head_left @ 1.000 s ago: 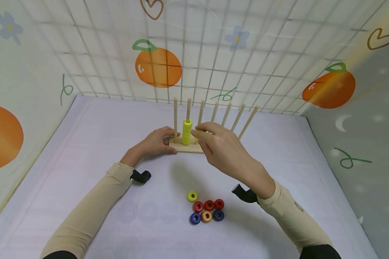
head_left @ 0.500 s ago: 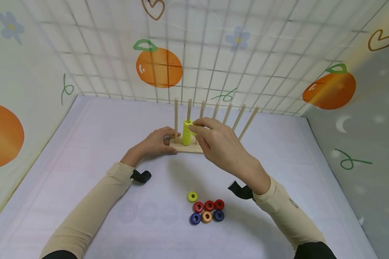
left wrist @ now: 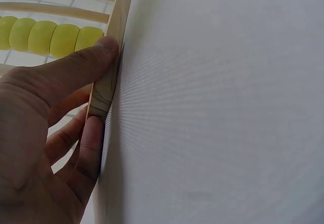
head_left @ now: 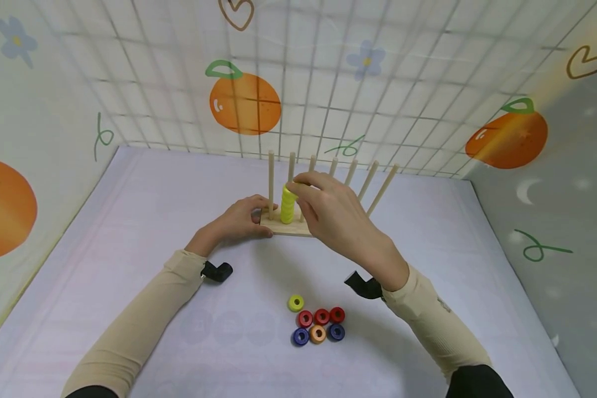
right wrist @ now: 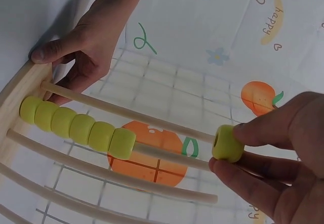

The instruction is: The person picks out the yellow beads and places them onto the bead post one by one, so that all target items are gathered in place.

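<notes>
My left hand (head_left: pixel 239 219) grips the left end of the wooden base (head_left: pixel 283 227), thumb in front, as the left wrist view shows close up. Upright wooden pegs rise from this base, and a stack of several yellow beads (head_left: pixel 287 209) fills the lower part of the second peg from the left. Between thumb and fingers, my right hand (head_left: pixel 335 215) pinches another yellow bead (right wrist: pixel 228 143). That bead is close to the tip of the second peg (right wrist: pixel 172 155); whether the tip has entered its hole, I cannot tell. My right hand hides part of the rack in the head view.
On the white table (head_left: pixel 204 342) in front of the rack lie a loose yellow bead (head_left: pixel 296 302), three red beads (head_left: pixel 321 316), two blue beads (head_left: pixel 300 336) and an orange bead (head_left: pixel 318 333). Patterned cloth walls (head_left: pixel 169 66) stand behind and on both sides.
My right hand has moved up and slightly left, from beside the yellow stack to near the top of the second peg, carrying the pinched bead. The left hand keeps its grip on the base.
</notes>
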{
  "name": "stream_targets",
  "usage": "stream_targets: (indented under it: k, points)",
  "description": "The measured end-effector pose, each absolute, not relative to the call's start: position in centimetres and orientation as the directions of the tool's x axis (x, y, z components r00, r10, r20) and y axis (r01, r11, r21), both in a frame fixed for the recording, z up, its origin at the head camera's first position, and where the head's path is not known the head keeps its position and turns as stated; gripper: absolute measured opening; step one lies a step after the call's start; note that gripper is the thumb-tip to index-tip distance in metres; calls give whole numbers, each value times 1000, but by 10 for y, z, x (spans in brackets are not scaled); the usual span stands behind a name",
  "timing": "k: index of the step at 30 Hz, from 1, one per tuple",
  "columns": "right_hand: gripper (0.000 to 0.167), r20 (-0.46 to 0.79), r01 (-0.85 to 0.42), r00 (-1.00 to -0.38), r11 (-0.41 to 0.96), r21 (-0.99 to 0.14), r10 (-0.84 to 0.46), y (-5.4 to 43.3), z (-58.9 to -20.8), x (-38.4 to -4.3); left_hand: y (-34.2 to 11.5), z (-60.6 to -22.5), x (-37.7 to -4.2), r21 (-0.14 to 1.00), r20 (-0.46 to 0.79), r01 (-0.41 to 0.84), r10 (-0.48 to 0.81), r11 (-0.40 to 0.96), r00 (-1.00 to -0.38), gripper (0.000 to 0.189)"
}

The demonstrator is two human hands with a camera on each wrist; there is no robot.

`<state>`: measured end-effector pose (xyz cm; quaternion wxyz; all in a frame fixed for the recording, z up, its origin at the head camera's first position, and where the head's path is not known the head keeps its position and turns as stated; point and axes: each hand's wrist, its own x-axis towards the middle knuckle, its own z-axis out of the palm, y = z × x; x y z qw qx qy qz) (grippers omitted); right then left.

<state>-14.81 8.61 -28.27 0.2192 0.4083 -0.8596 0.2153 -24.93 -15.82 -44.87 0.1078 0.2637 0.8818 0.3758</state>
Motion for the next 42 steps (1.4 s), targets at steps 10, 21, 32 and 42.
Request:
stream_targets:
  k: [10, 21, 32, 42]
  points:
    - [27, 573, -802, -556, 570, -180, -602, 83, -283, -155, -156, -448, -248, 739, -17, 350, 534, 576, -845, 66]
    - [30, 586, -811, -552, 547, -210, -594, 84, -279, -163, -157, -448, -249, 727, -2, 368, 538, 580, -843, 64]
    - [30, 629, -819, -532, 532, -214, -567, 82, -270, -171, -159, -449, -250, 724, -6, 368, 540, 583, -842, 67]
    - [30, 636, -816, -529, 543, -199, -561, 79, -264, -182, -158, -449, -249, 745, 6, 365, 542, 559, -841, 64]
